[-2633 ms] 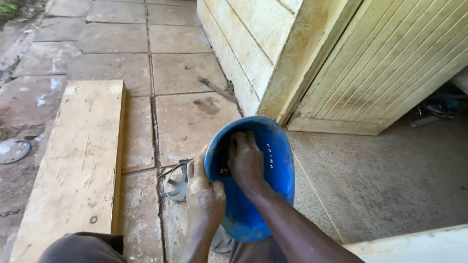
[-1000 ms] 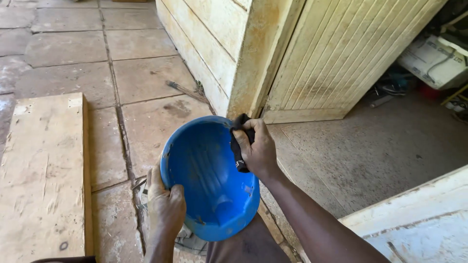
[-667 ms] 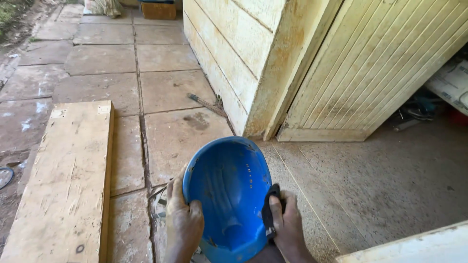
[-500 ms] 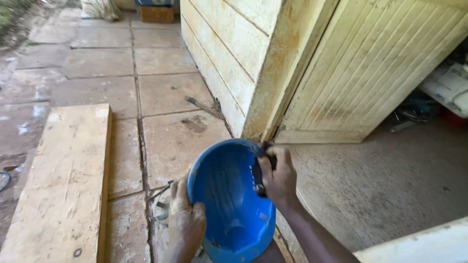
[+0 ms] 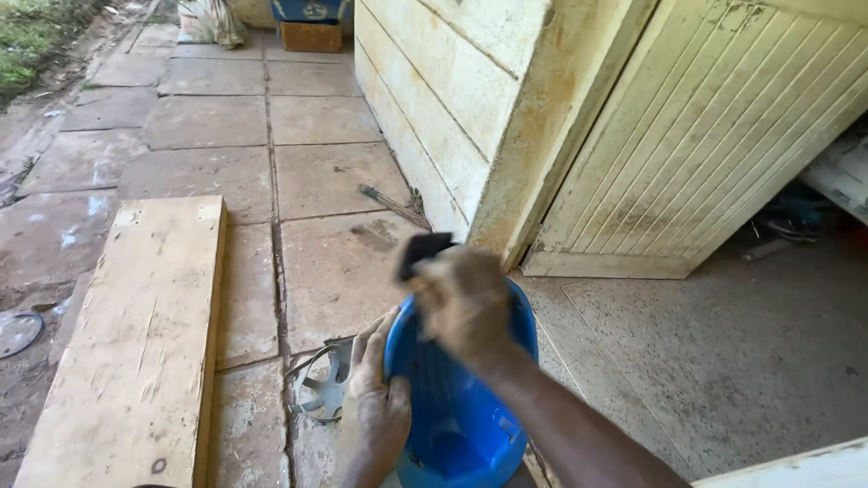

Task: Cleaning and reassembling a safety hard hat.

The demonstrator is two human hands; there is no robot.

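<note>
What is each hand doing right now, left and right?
Left hand: closed on the rim of the blue helmet.
Right hand: motion-blurred over the helmet, closed on a small black object.

Two bare forearms, dusty left hand (image 5: 380,411), sleeveless

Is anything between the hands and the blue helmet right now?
Nothing visible. The left hand grips the blue helmet by its left rim; the right hand, blurred, is over its top rim holding a small black object.
</note>
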